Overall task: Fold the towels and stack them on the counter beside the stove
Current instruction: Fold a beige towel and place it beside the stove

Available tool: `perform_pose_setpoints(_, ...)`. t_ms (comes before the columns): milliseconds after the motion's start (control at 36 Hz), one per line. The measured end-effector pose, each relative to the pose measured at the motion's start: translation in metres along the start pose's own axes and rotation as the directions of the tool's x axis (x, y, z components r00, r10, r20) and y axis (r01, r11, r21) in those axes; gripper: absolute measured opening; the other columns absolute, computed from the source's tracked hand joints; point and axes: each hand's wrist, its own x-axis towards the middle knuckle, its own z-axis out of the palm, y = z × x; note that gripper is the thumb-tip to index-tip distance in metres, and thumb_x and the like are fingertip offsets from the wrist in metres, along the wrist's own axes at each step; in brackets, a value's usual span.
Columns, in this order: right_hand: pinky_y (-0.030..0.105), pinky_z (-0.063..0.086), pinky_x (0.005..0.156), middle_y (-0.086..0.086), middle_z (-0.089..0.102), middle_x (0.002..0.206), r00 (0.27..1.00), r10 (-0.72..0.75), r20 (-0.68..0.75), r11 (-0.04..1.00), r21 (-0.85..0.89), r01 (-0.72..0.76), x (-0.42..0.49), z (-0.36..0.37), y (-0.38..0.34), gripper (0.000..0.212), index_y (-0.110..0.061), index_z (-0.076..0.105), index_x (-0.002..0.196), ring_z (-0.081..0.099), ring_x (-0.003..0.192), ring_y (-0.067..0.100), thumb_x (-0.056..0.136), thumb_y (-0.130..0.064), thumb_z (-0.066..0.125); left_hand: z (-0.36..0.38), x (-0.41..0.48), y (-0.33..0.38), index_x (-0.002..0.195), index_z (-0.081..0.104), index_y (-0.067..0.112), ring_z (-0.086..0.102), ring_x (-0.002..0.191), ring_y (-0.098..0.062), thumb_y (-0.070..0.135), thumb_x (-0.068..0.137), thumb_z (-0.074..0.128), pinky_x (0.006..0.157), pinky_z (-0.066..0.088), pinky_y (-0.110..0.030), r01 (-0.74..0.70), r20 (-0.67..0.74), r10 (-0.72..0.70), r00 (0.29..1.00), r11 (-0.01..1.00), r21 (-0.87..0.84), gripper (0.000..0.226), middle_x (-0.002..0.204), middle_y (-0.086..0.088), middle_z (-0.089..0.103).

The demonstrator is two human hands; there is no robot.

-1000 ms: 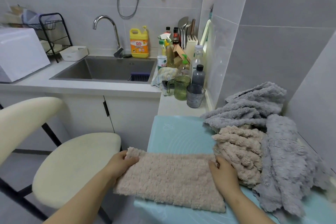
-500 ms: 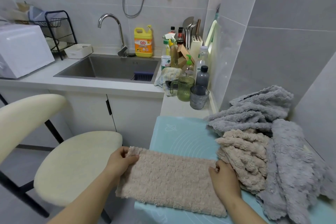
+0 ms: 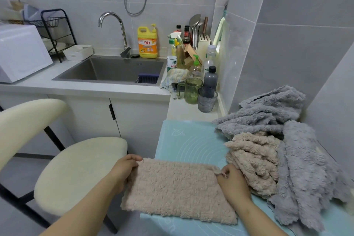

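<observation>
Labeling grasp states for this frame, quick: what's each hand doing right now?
Left hand: closed, grips the flat beige towel at its left edge.
Right hand: closed, pinches the same towel's far right corner.

beige towel flat on the blue mat, left end hanging past the mat edge; left hand pinches its far-left corner, right hand pinches the far-right corner; crumpled beige towel just right of it, touching the grey towels heaped against the wall; green cup further back on the bench; sink at left; cream chair beside the bench
</observation>
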Motion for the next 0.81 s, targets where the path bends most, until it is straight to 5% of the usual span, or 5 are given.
perform_pose_setpoints(194,0.028,0.028,0.053,0.007,0.055,0.084,0.998,-0.025,-0.057,0.95,0.309,0.042,-0.002,0.001,-0.002,0.015,-0.017,0.044,0.084,0.041,0.055,0.017,0.092,-0.004,0.048,0.002,-0.005,0.002,0.093,0.061,0.016,0.052,0.086,-0.025,0.002,0.086,0.059,0.074,0.042,-0.033,-0.121,0.023,0.12,0.993,0.992,0.049,0.015,0.098,-0.012,0.06)
perform_pose_setpoints(333,0.03,0.041,0.087,0.005,0.043,0.139,1.0,0.007,-0.013,0.881,0.473,0.0,-0.002,-0.007,-0.008,0.04,-0.02,0.043,0.126,0.051,0.111,0.021,0.094,0.004,0.042,0.002,-0.002,0.004,0.118,0.049,0.02,0.054,0.091,-0.027,0.001,0.079,0.071,0.071,0.046,-0.033,-0.123,-0.017,0.122,0.992,0.986,-0.117,0.049,0.111,-0.016,0.052)
perform_pose_setpoints(528,0.026,0.037,0.087,0.006,0.035,0.149,0.997,0.028,0.071,0.979,0.199,-0.041,-0.004,-0.011,-0.01,0.065,-0.016,0.021,0.145,0.046,0.126,0.025,0.091,-0.016,0.056,-0.002,-0.013,0.001,0.117,0.055,-0.002,0.061,0.091,-0.031,0.022,0.085,0.066,0.075,0.048,-0.037,0.298,0.279,-0.28,0.919,0.954,-0.022,0.041,0.1,-0.017,0.065)
perform_pose_setpoints(667,0.027,0.043,0.065,-0.002,0.062,0.096,0.989,-0.035,0.146,0.938,-0.336,0.083,-0.01,-0.013,-0.017,0.066,-0.023,0.012,0.145,0.059,0.083,0.019,0.09,-0.033,0.048,0.001,-0.011,-0.001,0.127,0.042,0.019,0.057,0.097,-0.03,0.012,0.091,0.058,0.079,0.05,-0.037,0.061,0.179,-0.056,0.982,0.998,-0.022,0.041,0.113,-0.013,0.056)
perform_pose_setpoints(806,0.029,0.042,0.059,-0.001,0.058,0.096,0.969,-0.209,0.128,0.95,-0.21,0.232,-0.004,-0.016,-0.022,0.057,-0.032,0.02,0.141,0.057,0.072,0.018,0.091,-0.012,0.041,-0.001,-0.013,0.012,0.118,0.048,0.041,0.052,0.105,-0.031,0.006,0.091,0.054,0.084,0.047,-0.038,-0.185,0.144,0.175,0.974,0.981,0.06,0.045,0.124,-0.01,0.046)
